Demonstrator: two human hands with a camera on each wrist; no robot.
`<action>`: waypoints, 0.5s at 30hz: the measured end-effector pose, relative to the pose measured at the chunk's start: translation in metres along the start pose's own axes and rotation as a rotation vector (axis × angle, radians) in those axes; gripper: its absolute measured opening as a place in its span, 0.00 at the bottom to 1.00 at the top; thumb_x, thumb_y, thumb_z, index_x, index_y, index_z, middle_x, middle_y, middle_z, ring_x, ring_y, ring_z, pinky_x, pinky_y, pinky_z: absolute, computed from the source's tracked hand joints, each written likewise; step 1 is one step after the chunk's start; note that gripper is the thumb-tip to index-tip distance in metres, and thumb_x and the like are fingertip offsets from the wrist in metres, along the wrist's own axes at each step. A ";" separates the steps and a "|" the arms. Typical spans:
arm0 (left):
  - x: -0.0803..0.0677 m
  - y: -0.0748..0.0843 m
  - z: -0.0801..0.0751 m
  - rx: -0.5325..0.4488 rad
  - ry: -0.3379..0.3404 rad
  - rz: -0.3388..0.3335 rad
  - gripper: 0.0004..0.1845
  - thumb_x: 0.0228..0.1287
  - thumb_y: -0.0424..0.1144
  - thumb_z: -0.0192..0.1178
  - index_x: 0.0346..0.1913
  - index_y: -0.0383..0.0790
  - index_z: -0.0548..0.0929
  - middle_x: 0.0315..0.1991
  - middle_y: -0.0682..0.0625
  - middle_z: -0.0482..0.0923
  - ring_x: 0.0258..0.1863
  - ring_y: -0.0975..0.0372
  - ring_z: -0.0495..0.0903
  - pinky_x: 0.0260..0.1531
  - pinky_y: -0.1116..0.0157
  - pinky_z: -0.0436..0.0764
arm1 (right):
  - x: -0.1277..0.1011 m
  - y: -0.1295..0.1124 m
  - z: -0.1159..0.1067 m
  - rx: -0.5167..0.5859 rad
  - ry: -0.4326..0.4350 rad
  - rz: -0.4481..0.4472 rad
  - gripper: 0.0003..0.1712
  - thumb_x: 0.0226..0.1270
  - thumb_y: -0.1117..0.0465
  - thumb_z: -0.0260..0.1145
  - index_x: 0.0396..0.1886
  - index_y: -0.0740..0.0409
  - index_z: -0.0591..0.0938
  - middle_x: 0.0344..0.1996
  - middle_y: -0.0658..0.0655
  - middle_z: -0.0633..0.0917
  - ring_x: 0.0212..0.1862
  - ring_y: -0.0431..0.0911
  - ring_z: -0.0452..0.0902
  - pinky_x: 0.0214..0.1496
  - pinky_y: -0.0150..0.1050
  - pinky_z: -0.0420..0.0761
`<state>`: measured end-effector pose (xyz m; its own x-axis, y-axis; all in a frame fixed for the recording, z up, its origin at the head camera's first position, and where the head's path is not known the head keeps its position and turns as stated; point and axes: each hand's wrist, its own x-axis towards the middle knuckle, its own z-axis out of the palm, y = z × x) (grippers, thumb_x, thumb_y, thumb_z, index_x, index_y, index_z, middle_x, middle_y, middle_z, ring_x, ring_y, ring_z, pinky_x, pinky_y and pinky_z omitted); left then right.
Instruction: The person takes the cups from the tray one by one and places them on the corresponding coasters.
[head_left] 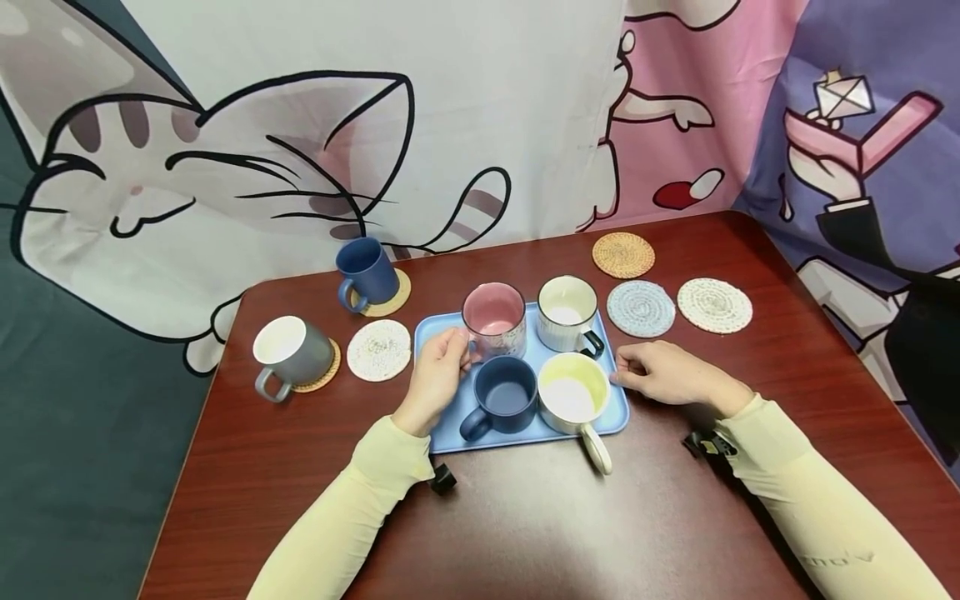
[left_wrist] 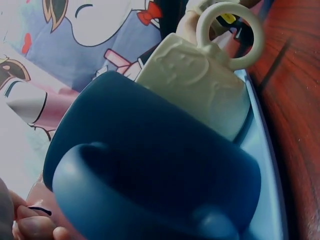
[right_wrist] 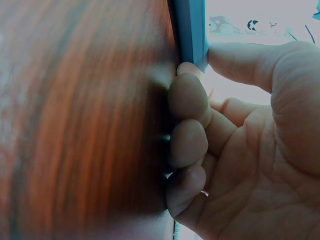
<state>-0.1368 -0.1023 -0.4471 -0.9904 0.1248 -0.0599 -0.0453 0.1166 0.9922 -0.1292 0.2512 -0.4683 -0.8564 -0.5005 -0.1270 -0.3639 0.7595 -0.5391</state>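
Left hand (head_left: 437,375) has fingers curled, pinching the pink mug (head_left: 504,310) at its left side, back-left on the light-blue tray (head_left: 617,412). Right hand (head_left: 667,372)'s got the tray's right edge between thumb and bent fingers. Lettering (head_left: 836,560) on the right sleeve (head_left: 795,475), can't make it out tbh.

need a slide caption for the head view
Left hand grips a pink mug on a blue tray while the right hand pinches the tray's edge.
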 end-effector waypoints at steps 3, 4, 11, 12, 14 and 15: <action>0.000 0.000 0.003 -0.027 0.027 -0.009 0.20 0.83 0.38 0.46 0.31 0.27 0.72 0.19 0.53 0.62 0.25 0.60 0.68 0.27 0.70 0.68 | -0.001 0.001 0.000 0.000 0.004 -0.002 0.16 0.71 0.54 0.70 0.25 0.43 0.74 0.16 0.39 0.67 0.21 0.33 0.63 0.27 0.31 0.63; 0.000 -0.001 0.004 -0.034 0.036 -0.013 0.20 0.82 0.38 0.46 0.30 0.29 0.72 0.18 0.53 0.62 0.24 0.60 0.67 0.26 0.70 0.67 | -0.001 0.001 0.000 -0.001 0.006 -0.005 0.16 0.71 0.54 0.70 0.24 0.43 0.74 0.16 0.39 0.67 0.21 0.33 0.63 0.27 0.31 0.63; 0.000 -0.003 0.004 -0.150 0.100 -0.020 0.20 0.80 0.38 0.47 0.24 0.39 0.68 0.16 0.56 0.58 0.18 0.66 0.59 0.20 0.72 0.58 | -0.001 0.001 0.001 0.000 0.012 -0.018 0.17 0.71 0.55 0.70 0.24 0.44 0.74 0.17 0.39 0.67 0.22 0.33 0.63 0.27 0.30 0.64; 0.001 -0.004 0.003 -0.167 0.110 -0.018 0.20 0.80 0.37 0.47 0.23 0.41 0.67 0.16 0.56 0.58 0.18 0.66 0.58 0.20 0.72 0.58 | -0.001 0.001 0.001 0.000 0.012 -0.020 0.17 0.71 0.55 0.70 0.23 0.44 0.74 0.17 0.39 0.67 0.22 0.33 0.63 0.27 0.31 0.64; 0.001 -0.003 -0.001 -0.203 0.129 -0.011 0.21 0.79 0.37 0.47 0.22 0.42 0.65 0.16 0.56 0.57 0.17 0.67 0.56 0.20 0.72 0.57 | -0.001 0.001 0.000 -0.002 0.012 -0.019 0.17 0.71 0.55 0.70 0.23 0.44 0.74 0.17 0.39 0.67 0.22 0.33 0.63 0.27 0.31 0.64; 0.001 -0.003 -0.004 -0.217 0.138 -0.008 0.21 0.80 0.37 0.47 0.21 0.42 0.64 0.16 0.56 0.57 0.17 0.67 0.56 0.20 0.72 0.57 | -0.001 0.001 0.000 -0.004 0.012 -0.018 0.17 0.71 0.55 0.70 0.23 0.44 0.74 0.17 0.39 0.67 0.22 0.33 0.63 0.27 0.31 0.64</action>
<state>-0.1382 -0.1063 -0.4501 -0.9977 -0.0125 -0.0666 -0.0651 -0.0990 0.9930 -0.1286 0.2524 -0.4687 -0.8539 -0.5093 -0.1071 -0.3809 0.7518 -0.5382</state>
